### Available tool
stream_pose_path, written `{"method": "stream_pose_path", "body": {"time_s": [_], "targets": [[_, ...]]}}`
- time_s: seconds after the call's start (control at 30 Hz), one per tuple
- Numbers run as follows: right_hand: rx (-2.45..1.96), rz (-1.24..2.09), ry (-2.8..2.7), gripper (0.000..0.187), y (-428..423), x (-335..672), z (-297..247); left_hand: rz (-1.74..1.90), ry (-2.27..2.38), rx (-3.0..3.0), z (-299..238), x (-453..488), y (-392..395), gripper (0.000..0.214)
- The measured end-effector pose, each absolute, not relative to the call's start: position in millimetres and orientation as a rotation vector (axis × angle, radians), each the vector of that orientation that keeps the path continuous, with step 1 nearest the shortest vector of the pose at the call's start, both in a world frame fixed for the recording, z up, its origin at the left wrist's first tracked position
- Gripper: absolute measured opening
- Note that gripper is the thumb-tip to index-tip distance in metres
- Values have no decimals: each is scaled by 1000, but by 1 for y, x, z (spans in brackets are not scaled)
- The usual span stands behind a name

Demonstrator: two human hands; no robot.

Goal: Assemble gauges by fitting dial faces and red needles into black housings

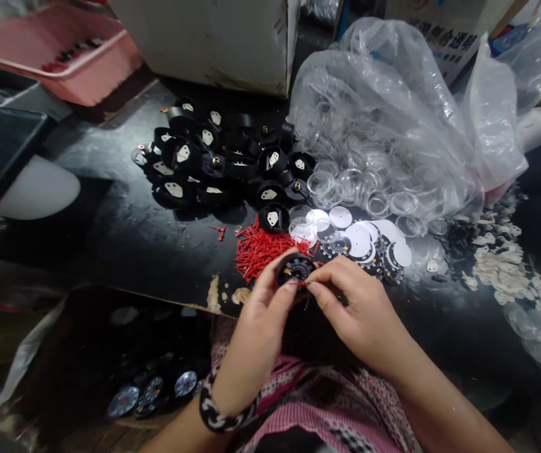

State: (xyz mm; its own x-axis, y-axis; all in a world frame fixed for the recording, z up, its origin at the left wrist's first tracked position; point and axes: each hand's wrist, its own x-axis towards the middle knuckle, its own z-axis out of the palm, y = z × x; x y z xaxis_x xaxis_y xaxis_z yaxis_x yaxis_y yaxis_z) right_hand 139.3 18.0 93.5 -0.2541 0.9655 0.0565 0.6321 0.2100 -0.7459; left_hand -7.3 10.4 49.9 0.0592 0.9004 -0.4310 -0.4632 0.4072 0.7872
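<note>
Right now L hand [256, 327] grips a black dial housing [295, 269], fingers curled round it, over the bench [110, 233] near edge. R hand [360, 314] pinches a red needle [299, 284] vs. its face. Needle pile [258, 248] at 11 o'clock, printed dial discs [369, 245] at 1. Farther: spare housings [223, 163] at 11, clear-lens bag [384, 126] at 1.

Site: a small-parts assembly workshop; I sit at a worn black bench [124, 233] with a chipped edge. Bulk stock lies loose on it: heaped black housings [223, 163], a pile of red pointers [258, 248], printed dial faces [365, 245] and a clear bag [393, 113] of transparent rings.
</note>
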Motion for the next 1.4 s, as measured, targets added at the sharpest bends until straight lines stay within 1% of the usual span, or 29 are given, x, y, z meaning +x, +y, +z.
{"method": "stream_pose_path", "body": {"time_s": [0.13,0.27,0.53,0.7,0.83,0.87,0.93,0.97,1.07,1.17,1.27,1.33,1.4], "targets": [[-1553,778,-2003,12,18,137,97,1069,1046,637,46,-2,5,29],[-1540,824,-2006,13,17,139,101,1041,1035,692,53,-6,2,29],[-1568,865,-1991,17,12,137,101,1063,1203,849,64,-10,3,22],[-1619,824,-1997,22,9,131,99,1041,1267,1018,62,-15,3,26],[-1627,792,-2018,26,13,132,100,975,1182,884,57,-19,7,26],[-1602,764,-2032,23,15,133,101,951,1130,812,56,-20,8,28],[-1514,659,-2099,8,18,135,101,910,1041,705,53,-22,9,33],[-1468,588,-2148,6,20,136,101,899,1015,675,51,-23,9,36],[-1391,370,-2322,13,25,136,97,915,1027,649,50,-24,7,39],[-1379,245,-2357,16,26,131,94,957,1079,521,53,-18,5,35],[-1498,313,-2205,14,23,125,95,940,1071,328,56,-9,3,31],[-1624,493,-2102,10,24,126,100,953,1051,320,54,-7,3,32],[-1644,752,-2059,9,29,132,103,976,1050,427,49,-8,2,34]]}}
